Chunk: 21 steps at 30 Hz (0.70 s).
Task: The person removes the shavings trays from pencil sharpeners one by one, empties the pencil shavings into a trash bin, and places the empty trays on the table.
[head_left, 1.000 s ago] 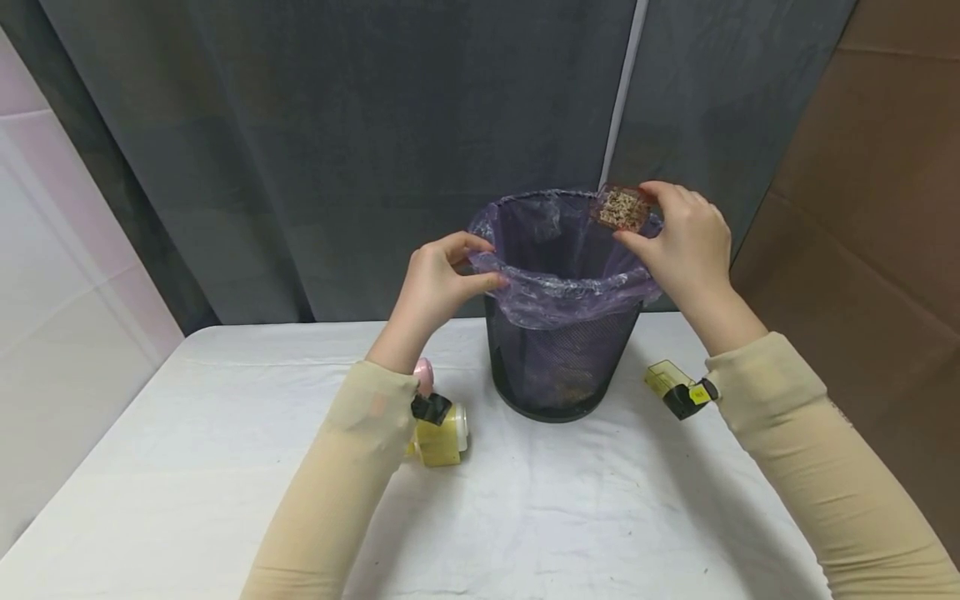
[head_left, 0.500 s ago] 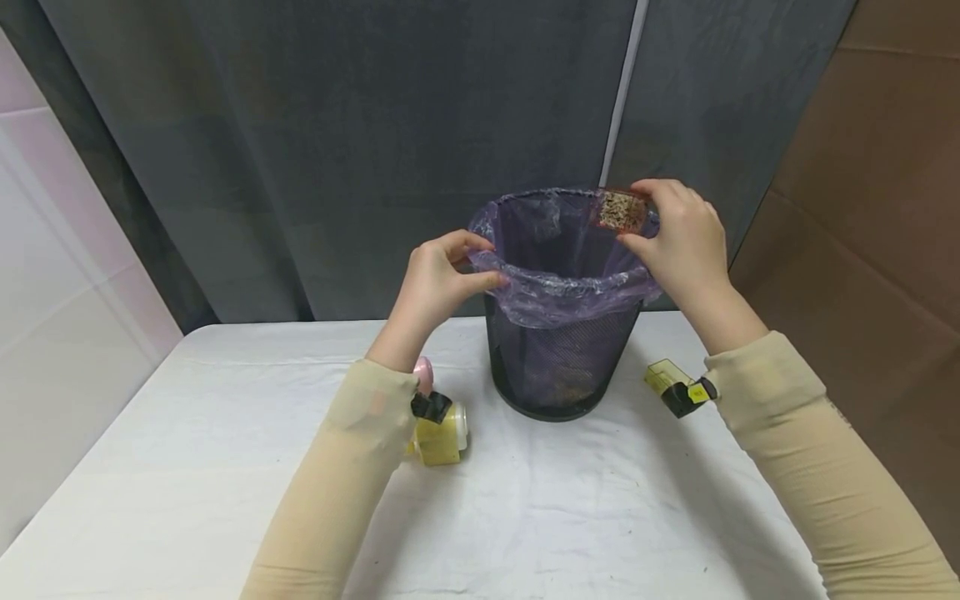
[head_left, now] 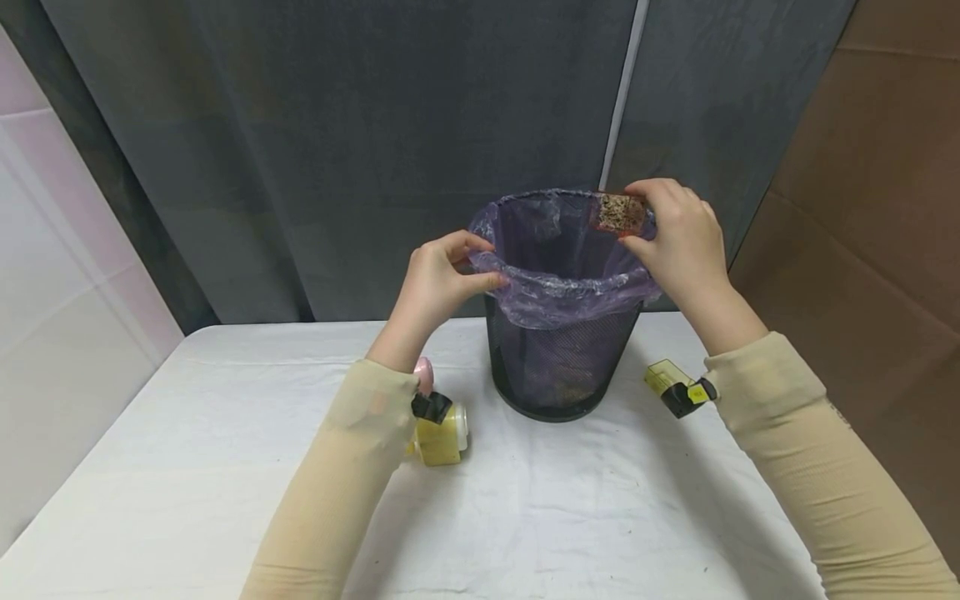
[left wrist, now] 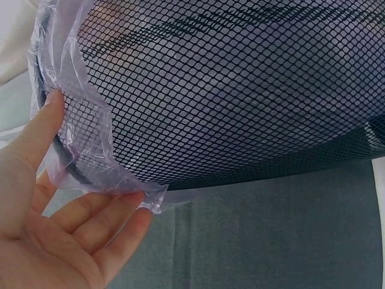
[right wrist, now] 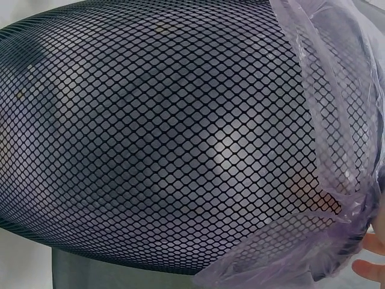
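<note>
A black mesh trash can [head_left: 551,362] stands upright on the table, lined with a purple plastic bag [head_left: 543,307] folded over its rim. My left hand [head_left: 438,279] grips the rim and bag at the left; in the left wrist view its thumb and fingers [left wrist: 99,226] lie around that edge. Between thumb and fingers, my right hand [head_left: 686,237] holds a small clear reddish box [head_left: 621,214] of speckled tan and dark bits. The box is at the can's right rim, its speckled side facing me. In the right wrist view only fingertips [right wrist: 372,271] show past the bag.
A yellow container with a white end [head_left: 441,437] and a pink object [head_left: 423,375] lie by the left wrist, partly hidden. A clear yellow box [head_left: 666,377] lies near the right wrist. Dark curtain [head_left: 375,158] hangs behind; a brown panel [head_left: 870,225] stands right.
My right hand has shifted slightly left, and the reddish box has turned and dropped a little at the rim. My left hand and the trash can stay in place.
</note>
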{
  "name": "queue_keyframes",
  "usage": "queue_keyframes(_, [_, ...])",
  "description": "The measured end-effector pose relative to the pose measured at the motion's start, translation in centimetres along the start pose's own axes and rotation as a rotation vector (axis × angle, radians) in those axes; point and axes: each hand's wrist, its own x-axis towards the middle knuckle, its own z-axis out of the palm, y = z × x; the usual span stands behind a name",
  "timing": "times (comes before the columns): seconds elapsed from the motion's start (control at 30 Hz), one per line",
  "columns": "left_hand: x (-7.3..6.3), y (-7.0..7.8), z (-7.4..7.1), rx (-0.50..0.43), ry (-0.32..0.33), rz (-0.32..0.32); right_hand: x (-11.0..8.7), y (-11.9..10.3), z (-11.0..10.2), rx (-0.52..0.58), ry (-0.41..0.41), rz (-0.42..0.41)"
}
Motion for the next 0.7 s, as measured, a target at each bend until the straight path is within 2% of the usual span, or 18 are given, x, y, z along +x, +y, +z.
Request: queue_keyframes(0.7, [-0.19, -0.13, 0.08, -0.004, 0.006, 0.011, -0.04, 0.25, 0.08, -0.026, 0.053, -0.133])
